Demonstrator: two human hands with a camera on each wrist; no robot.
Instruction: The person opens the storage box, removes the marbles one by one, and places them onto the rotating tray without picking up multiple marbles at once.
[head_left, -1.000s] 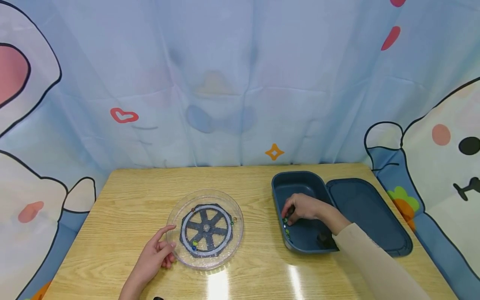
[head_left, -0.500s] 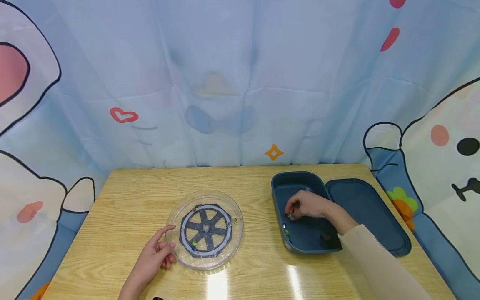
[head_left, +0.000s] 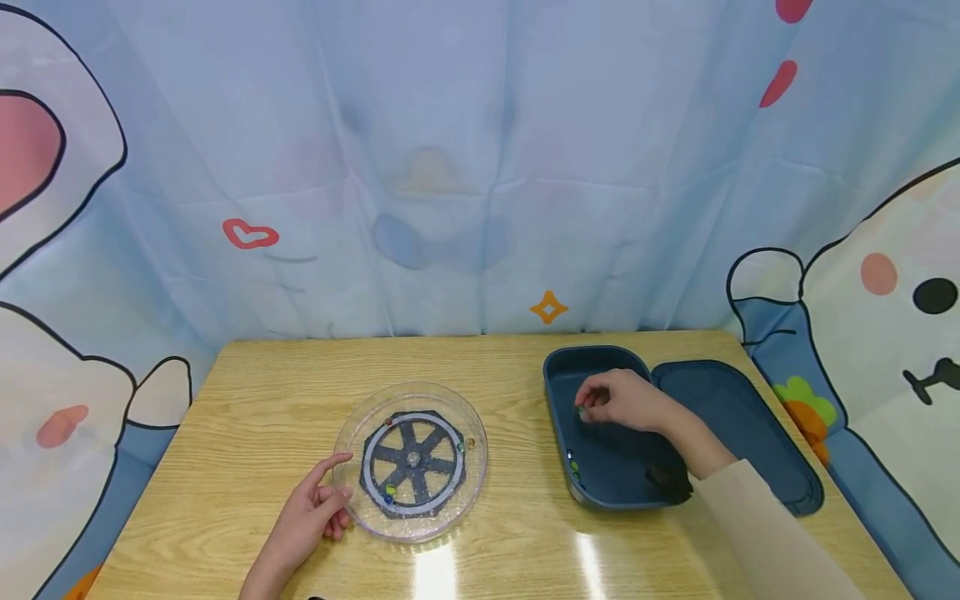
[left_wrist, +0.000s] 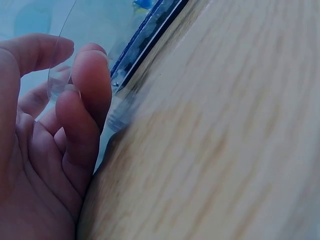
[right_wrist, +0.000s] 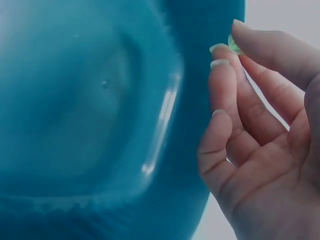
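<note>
My right hand (head_left: 626, 402) pinches a small green glass marble (right_wrist: 233, 46) between thumb and fingertips, over the dark blue rectangular box (head_left: 611, 493). More marbles (head_left: 574, 468) lie along the box's left inner wall. On the left, my left hand (head_left: 303, 517) holds the rim of a clear round dish (head_left: 348, 433), its index finger reaching over the edge and its thumb at the side. In the left wrist view, curled fingers (left_wrist: 80, 125) sit right at the transparent rim. Inside the dish is a dark wheel-shaped piece (head_left: 412, 457) with a pale ring and several coloured marbles (head_left: 390, 492).
A dark blue lid (head_left: 738, 425) lies flat against the box's right side. The wooden table (head_left: 517, 533) carries everything, and a printed curtain (head_left: 450, 167) hangs behind it. A small black object shows at the bottom edge, left of centre.
My right hand has lifted away from the box's left wall, moving back and slightly right with a marble in its fingertips. The left hand stays at the dish rim.
</note>
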